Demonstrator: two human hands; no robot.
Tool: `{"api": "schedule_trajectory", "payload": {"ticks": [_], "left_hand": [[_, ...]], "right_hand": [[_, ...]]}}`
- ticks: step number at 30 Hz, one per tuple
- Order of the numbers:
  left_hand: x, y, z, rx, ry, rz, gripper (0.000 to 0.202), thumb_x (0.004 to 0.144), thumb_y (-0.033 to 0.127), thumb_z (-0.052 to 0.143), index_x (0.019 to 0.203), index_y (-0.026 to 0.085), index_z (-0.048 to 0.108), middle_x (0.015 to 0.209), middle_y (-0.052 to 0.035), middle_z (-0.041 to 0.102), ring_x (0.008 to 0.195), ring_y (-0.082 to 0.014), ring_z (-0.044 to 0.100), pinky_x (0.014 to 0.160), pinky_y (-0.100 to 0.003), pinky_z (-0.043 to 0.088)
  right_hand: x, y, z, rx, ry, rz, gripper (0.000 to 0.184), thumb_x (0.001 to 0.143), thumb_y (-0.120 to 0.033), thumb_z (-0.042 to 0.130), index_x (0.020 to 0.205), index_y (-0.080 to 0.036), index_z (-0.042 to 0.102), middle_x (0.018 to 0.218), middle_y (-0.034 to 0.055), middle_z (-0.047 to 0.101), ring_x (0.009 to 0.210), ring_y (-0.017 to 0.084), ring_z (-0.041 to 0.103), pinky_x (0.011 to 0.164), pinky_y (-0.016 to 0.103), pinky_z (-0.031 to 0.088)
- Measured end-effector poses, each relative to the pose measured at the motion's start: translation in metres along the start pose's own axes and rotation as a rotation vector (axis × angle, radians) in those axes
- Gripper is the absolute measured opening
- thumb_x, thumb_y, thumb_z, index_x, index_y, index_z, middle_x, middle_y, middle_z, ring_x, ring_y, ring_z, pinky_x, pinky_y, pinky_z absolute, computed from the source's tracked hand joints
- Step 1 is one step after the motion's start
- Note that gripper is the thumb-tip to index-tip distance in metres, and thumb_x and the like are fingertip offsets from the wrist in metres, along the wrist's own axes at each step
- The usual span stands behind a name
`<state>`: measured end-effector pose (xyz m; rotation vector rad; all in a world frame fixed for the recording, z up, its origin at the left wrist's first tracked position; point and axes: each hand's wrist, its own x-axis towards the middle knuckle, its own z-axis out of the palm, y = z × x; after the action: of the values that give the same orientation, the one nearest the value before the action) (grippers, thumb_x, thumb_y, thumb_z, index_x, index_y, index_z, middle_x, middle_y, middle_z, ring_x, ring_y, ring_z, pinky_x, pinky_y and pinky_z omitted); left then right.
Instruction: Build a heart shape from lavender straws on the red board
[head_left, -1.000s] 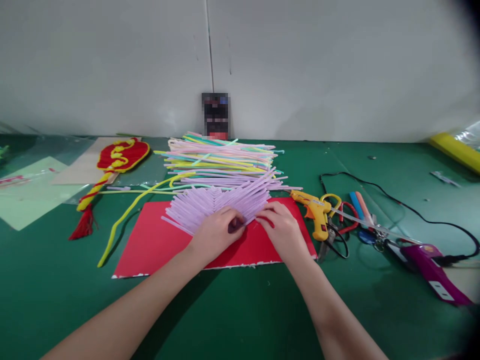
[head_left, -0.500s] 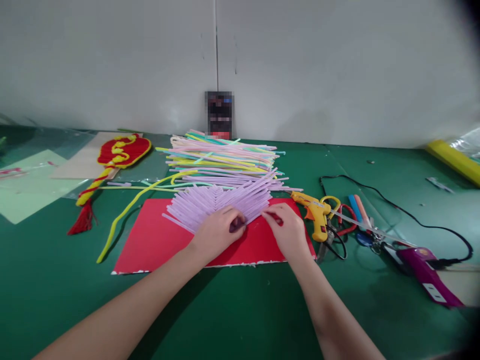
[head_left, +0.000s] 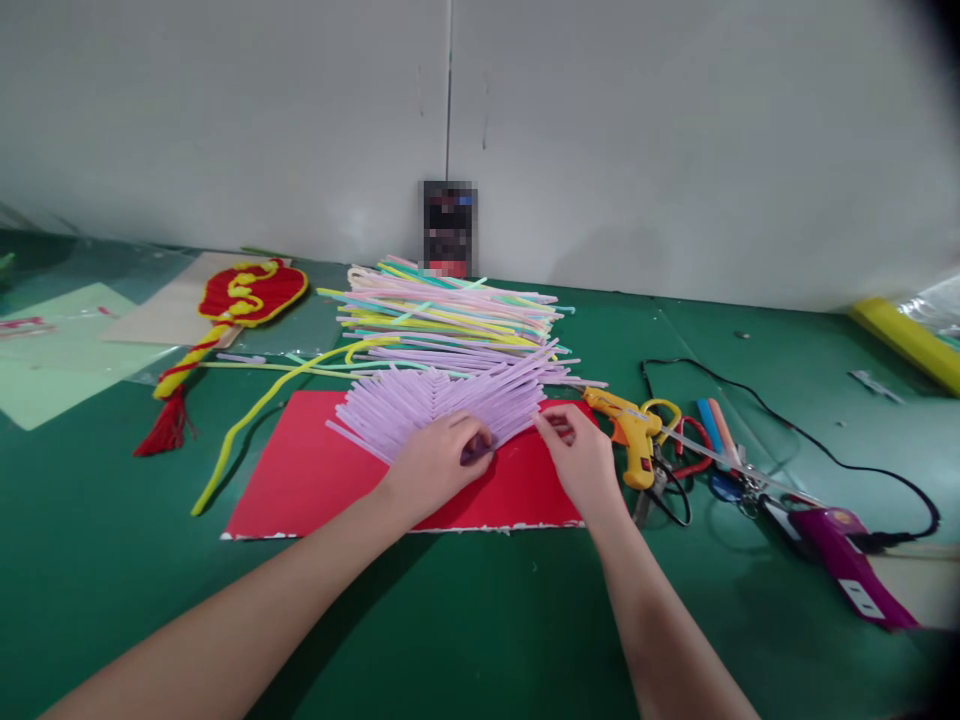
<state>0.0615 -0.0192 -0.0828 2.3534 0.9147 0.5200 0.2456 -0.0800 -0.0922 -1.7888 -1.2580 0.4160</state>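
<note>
Red board (head_left: 307, 465) nearest, front edge ragged white; probably serves as a flat base. Left hand (head_left: 442, 455) curled over the lower edge of the purple stems (head_left: 386, 410), likely steadying them; whether its fingertips pinch one, I can't tell. Right hand (head_left: 577, 450): thumb and forefinger drawn together at a stem's outer end, seemingly pinching it, perhaps to keep it in line. Stems lie on the board, slanting out from a central seam. Glue gun (head_left: 636, 440) crowds the right hand. Loose yellow stem (head_left: 234, 433) off left. Mixed pile (head_left: 450, 312) close behind; red fan (head_left: 259, 295) beyond left.
</note>
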Motion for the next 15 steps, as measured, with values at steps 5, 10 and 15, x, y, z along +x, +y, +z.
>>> {"api": "schedule_trajectory", "payload": {"ticks": [5, 10, 15], "left_hand": [[-0.004, 0.002, 0.0, 0.068, 0.038, 0.089, 0.005, 0.085, 0.021, 0.054, 0.085, 0.018, 0.058, 0.085, -0.0026, 0.061, 0.078, -0.0156, 0.058, 0.071, -0.029, 0.046], [-0.009, 0.003, 0.003, 0.225, 0.17, 0.204, 0.011, 0.088, 0.02, 0.048, 0.086, 0.016, 0.058, 0.082, -0.0042, 0.061, 0.08, -0.0179, 0.058, 0.074, -0.031, 0.046], [-0.008, 0.004, 0.003, 0.23, 0.188, 0.195, 0.011, 0.088, 0.019, 0.048, 0.086, 0.016, 0.058, 0.083, -0.0043, 0.061, 0.078, -0.0175, 0.058, 0.074, -0.031, 0.047]], "right_hand": [[-0.001, -0.006, 0.001, 0.375, -0.09, 0.236, 0.029, 0.078, -0.047, 0.062, 0.083, -0.02, 0.053, 0.07, 0.0025, 0.065, 0.065, 0.02, 0.067, 0.049, 0.029, 0.055], [-0.002, -0.011, 0.003, 0.624, -0.097, 0.433, 0.032, 0.071, -0.044, 0.07, 0.083, -0.019, 0.052, 0.07, 0.0013, 0.067, 0.068, 0.021, 0.07, 0.06, 0.034, 0.06], [-0.004, -0.02, 0.006, 0.788, -0.134, 0.532, 0.034, 0.068, -0.042, 0.073, 0.082, -0.018, 0.052, 0.069, 0.0006, 0.068, 0.066, 0.02, 0.07, 0.063, 0.033, 0.06]]}}
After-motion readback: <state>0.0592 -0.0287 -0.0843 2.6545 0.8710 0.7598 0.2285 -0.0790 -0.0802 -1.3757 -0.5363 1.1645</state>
